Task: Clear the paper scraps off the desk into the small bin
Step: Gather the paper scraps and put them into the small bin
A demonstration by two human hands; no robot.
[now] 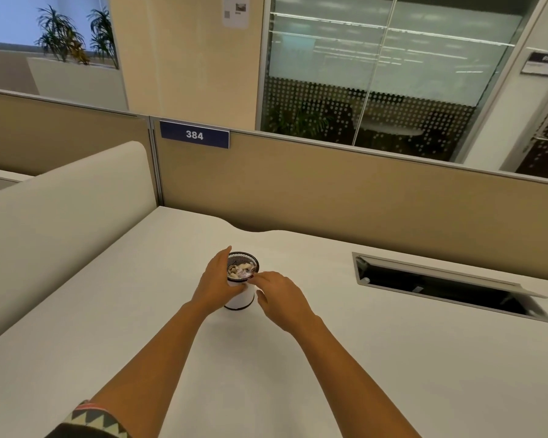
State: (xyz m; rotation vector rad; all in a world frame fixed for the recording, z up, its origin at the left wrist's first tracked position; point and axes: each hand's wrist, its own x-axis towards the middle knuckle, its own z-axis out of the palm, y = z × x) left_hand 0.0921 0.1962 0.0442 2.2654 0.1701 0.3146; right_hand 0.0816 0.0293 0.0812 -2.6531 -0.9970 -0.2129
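Note:
A small round bin (242, 299) with a black mesh rim and white side stands upright in the middle of the white desk (377, 368). Crumpled paper scraps (240, 269) lie inside it, near the top. My left hand (214, 284) is wrapped around the bin's left side, thumb across the front and fingers reaching behind the rim. My right hand (280, 295) hovers at the bin's right rim, fingertips drawn together just over the edge; I cannot tell whether they pinch a scrap.
An open cable hatch (450, 284) with a raised metal flap is sunk into the desk to the right. A beige partition (345, 191) with a "384" label runs along the back. A rounded white side panel (60, 210) borders the left.

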